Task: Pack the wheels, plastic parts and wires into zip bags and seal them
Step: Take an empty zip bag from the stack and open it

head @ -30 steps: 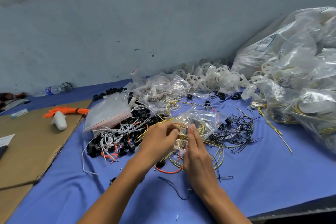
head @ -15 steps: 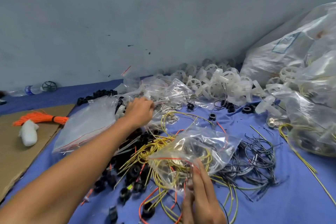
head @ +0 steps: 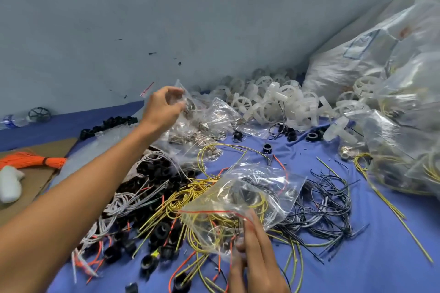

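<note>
Right grip (head: 253,254) pinches one corner of the zip bag (head: 257,188) just under its red seal line. The mouth gapes and the body lies on the heap in front of the person. That is the likely weak spot: thin, slick film held at a single point can slide free, and the springy yellow loops inside may push back out through the opening before it is pressed closed. A strand lying across the track would keep the seal from catching along its full run.

Under the bag, the yellow wires (head: 177,201) tangle with white ones and with stubby black plastic rings (head: 154,171). Thin black wires (head: 328,197) coil to the right on the blue-covered bench (head: 369,264). Lifting one strand from this tangle could drag its neighbours along.

Farther out, the left grip (head: 164,107) is curled on a small clear bag (head: 188,104) that holds dull metallic bits. It is one of several crinkled pouches there. The forearm reaches over the ring pile and, as I judge it, could sweep pieces off on the way home.

Beyond, ribbed translucent white wheels (head: 281,102) lie heaped against the wall. Bulging, glossy large sacks (head: 392,74) slump at far right. An orange bundle (head: 31,162) lies on cardboard at far left.
</note>
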Available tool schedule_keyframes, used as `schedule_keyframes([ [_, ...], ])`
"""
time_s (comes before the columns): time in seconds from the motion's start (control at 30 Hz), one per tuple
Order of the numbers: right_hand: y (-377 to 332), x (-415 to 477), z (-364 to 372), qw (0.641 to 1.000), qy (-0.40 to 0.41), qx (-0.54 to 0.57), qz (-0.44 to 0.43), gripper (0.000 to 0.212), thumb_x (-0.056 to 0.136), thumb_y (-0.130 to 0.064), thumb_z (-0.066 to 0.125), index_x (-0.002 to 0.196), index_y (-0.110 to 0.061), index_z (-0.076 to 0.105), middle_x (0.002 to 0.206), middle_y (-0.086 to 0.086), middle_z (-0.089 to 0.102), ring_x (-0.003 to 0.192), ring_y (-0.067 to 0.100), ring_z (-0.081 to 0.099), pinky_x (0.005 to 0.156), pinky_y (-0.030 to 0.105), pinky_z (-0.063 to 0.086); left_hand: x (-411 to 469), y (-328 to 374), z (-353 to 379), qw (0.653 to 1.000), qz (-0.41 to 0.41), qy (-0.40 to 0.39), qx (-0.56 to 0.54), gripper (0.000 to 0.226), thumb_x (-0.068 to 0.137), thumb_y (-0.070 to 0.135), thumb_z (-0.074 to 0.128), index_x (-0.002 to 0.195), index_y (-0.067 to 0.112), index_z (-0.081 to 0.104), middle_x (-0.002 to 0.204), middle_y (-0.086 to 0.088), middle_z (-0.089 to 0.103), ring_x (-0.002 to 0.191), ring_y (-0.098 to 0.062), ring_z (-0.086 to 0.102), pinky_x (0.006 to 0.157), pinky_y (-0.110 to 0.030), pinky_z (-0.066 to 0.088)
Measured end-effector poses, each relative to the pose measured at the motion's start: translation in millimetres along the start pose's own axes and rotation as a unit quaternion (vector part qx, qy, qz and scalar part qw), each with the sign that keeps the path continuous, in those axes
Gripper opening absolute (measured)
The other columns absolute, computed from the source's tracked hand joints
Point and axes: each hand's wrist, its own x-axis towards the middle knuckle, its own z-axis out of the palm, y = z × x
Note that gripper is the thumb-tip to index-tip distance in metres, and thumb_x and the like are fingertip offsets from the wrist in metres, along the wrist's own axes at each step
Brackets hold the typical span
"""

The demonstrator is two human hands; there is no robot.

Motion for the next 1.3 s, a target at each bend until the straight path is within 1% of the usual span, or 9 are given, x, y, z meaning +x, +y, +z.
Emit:
schedule_keyframes([
  [0.13,-10,0,-18,0.998,-0.061,0.020,0.006,0.077,0.063,0.008,0.079,0.134,-0.011,0.059,0.143,-0.003,0.053,0.081,0.005,0.068,0.059,0.015,0.054,-37,41,-50,0.987,-0.044,-0.005,-0.157,0.031,0.095,-0.005,0.055,0.102,0.021,0.069,0.105,-0.001,0.069,0.097,-0.018,0.065,0.075,-0.028,0.059],
  [0.27,-10,-2,-27,0.992,-0.118,0.030,0.022,0.079,0.071,0.009,0.074,0.142,-0.014,0.050,0.150,-0.006,0.045,0.089,0.013,0.069,0.062,0.015,0.042,-82,73,-97,0.998,0.058,-0.016,0.026,0.033,0.098,0.003,0.050,0.120,0.022,0.065,0.098,0.001,0.074,0.082,-0.009,0.071,0.064,-0.025,0.056],
  [0.4,-8,-5,-28,0.993,-0.117,0.025,0.008,0.075,0.087,-0.001,0.060,0.152,-0.023,0.032,0.159,-0.014,0.026,0.127,0.014,0.053,0.084,0.023,0.046,-122,102,-132,0.966,0.092,-0.047,0.237,0.030,0.101,0.016,0.054,0.131,0.019,0.060,0.091,0.008,0.070,0.081,-0.006,0.067,0.073,-0.026,0.050],
  [0.63,-10,-5,-29,0.991,-0.130,0.006,-0.008,0.070,0.087,0.003,0.057,0.151,-0.013,0.035,0.158,-0.004,0.030,0.140,0.016,0.040,0.091,0.032,0.051,-199,119,-147,0.933,-0.116,-0.336,0.064,0.011,0.094,0.016,0.064,0.100,0.010,0.072,0.086,-0.001,0.069,0.073,-0.015,0.061,0.072,-0.032,0.054],
  [0.77,-8,-5,-28,0.990,-0.138,0.005,-0.006,0.072,0.086,0.002,0.057,0.151,-0.015,0.033,0.159,-0.006,0.027,0.140,0.015,0.039,0.089,0.032,0.050,-230,112,-116,0.888,-0.128,-0.400,0.186,0.020,0.101,0.037,0.054,0.092,0.019,0.057,0.071,0.003,0.058,0.057,-0.009,0.051,0.052,-0.025,0.041],
  [0.93,-9,-5,-29,0.991,-0.132,0.015,-0.001,0.068,0.089,-0.001,0.055,0.152,-0.016,0.033,0.160,-0.006,0.026,0.142,0.014,0.035,0.099,0.033,0.047,-241,101,-48,0.930,-0.204,-0.289,-0.103,0.012,0.107,0.020,0.042,0.099,0.012,0.048,0.091,-0.008,0.057,0.075,-0.020,0.061,0.066,-0.038,0.056],
  [1.03,-9,-4,-30,0.992,-0.124,0.030,0.012,0.067,0.090,-0.004,0.055,0.152,-0.019,0.032,0.160,-0.009,0.024,0.138,0.014,0.039,0.095,0.031,0.046,-248,89,-10,0.926,-0.164,-0.217,-0.261,0.003,0.104,0.011,0.044,0.101,0.011,0.045,0.104,-0.013,0.064,0.088,-0.016,0.064,0.075,-0.030,0.057],
  [1.17,-9,-2,-30,0.991,-0.124,0.042,0.010,0.062,0.096,-0.010,0.051,0.153,-0.024,0.030,0.160,-0.017,0.019,0.142,0.004,0.029,0.106,0.024,0.037,-255,61,23,0.963,-0.039,-0.261,-0.056,0.006,0.100,0.017,0.048,0.104,0.013,0.047,0.095,-0.012,0.062,0.086,-0.024,0.059,0.087,-0.050,0.050],
  [1.3,-12,-3,-30,0.991,-0.126,0.041,-0.003,0.071,0.089,0.002,0.049,0.152,-0.023,0.031,0.161,-0.015,0.017,0.145,0.003,0.024,0.112,0.020,0.029,-239,57,36,0.923,0.087,-0.331,0.175,0.024,0.098,0.014,0.046,0.122,0.011,0.049,0.111,-0.016,0.064,0.100,-0.035,0.061,0.081,-0.039,0.047],
])
